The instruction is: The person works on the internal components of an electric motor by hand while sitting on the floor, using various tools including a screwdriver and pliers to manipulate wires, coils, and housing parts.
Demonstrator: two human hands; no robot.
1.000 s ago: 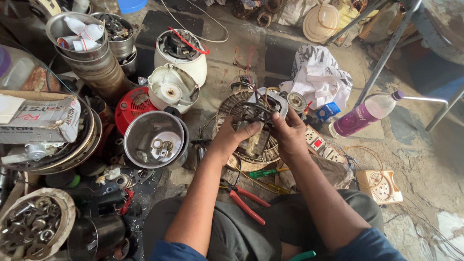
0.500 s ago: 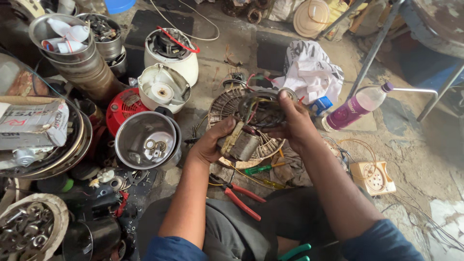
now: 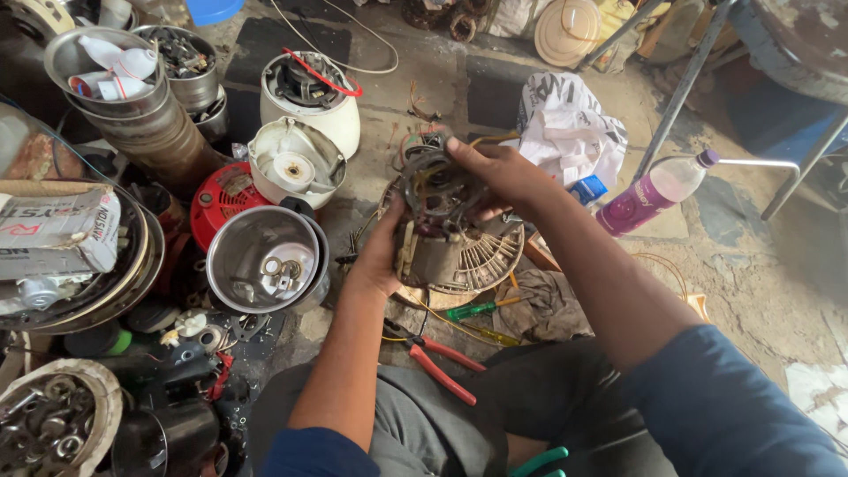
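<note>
I hold a dark, worn motor stator [image 3: 440, 221] with copper windings and loose wires up in front of me. My left hand [image 3: 382, 256] grips its lower left side. My right hand [image 3: 502, 173] lies over its top right, fingers curled on the winding ring. Under it on the floor rests a round fan grille [image 3: 491, 261]. Red-handled pliers [image 3: 440, 362] lie on the floor near my left forearm, and a green-handled screwdriver [image 3: 473, 310] lies just beyond them.
A steel bowl [image 3: 265, 258] with small parts, a red motor cover [image 3: 219, 200] and white mixer bases [image 3: 309, 97] crowd the left. Stacked steel pots [image 3: 124, 79] stand far left. A purple bottle [image 3: 658, 189], a white bag [image 3: 567, 128] and metal chair legs [image 3: 680, 97] are at right.
Both hands have lifted the stator off the fan grille and tilted it up toward me; my view has shifted closer.
</note>
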